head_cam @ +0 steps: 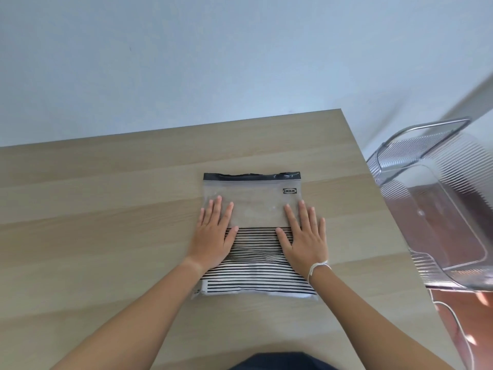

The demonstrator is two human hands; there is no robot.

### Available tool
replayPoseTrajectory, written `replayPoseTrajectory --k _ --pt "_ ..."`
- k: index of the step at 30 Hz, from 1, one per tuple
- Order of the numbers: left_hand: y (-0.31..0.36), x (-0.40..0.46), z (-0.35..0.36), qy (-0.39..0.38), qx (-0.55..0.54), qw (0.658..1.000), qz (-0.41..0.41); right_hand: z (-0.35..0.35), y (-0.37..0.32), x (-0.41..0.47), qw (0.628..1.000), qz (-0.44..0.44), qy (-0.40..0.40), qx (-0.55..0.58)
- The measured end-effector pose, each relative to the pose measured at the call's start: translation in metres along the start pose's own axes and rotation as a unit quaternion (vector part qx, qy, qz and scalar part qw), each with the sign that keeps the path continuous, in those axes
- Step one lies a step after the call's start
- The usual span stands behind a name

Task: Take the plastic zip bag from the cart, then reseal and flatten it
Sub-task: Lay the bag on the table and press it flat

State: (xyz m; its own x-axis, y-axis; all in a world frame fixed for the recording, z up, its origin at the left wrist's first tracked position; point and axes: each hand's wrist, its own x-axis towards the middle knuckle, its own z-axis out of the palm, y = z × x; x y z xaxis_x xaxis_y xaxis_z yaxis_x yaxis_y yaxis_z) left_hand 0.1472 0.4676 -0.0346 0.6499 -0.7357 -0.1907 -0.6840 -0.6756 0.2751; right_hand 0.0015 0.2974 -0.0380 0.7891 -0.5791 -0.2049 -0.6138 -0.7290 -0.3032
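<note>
The plastic zip bag [254,209] lies flat on the light wooden table [106,209], its dark zip strip at the far edge. Its far half is clear; its near half has black and white stripes, with a small crease across them. My left hand [214,236] rests palm down on the bag's left side, fingers spread. My right hand [304,236] rests palm down on the right side in the same way. Neither hand grips anything.
A clear plastic chair [432,209] with a metal frame stands just beyond the table's right edge. A pale wall lies behind the table's far edge. A white cord [453,319] lies on the floor at the lower right.
</note>
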Motion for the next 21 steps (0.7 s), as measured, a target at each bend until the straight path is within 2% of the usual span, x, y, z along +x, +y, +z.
replayPoseTrajectory --k 4,6,10,17,19,21 --pt "-0.004 -0.013 -0.01 0.046 -0.109 0.99 -0.078 -0.018 0.008 -0.024 0.996 0.028 0.05 0.066" --pt "-0.003 -0.017 -0.015 0.075 -0.131 0.984 -0.099 -0.025 0.012 -0.043 0.993 0.055 0.073 0.074" --pt "0.01 -0.015 -0.021 0.124 -0.205 0.96 -0.148 -0.026 0.01 -0.075 0.984 0.071 0.022 0.16" --pt "0.028 -0.006 -0.031 0.121 -0.381 0.882 -0.249 -0.025 0.015 -0.084 0.932 0.137 0.038 0.334" --pt "0.038 0.001 -0.037 0.115 -0.419 0.866 -0.247 -0.034 0.024 -0.082 0.928 0.137 0.051 0.343" --pt "0.056 0.012 -0.046 0.11 -0.435 0.867 -0.217 -0.049 0.04 -0.076 0.931 0.13 0.086 0.33"
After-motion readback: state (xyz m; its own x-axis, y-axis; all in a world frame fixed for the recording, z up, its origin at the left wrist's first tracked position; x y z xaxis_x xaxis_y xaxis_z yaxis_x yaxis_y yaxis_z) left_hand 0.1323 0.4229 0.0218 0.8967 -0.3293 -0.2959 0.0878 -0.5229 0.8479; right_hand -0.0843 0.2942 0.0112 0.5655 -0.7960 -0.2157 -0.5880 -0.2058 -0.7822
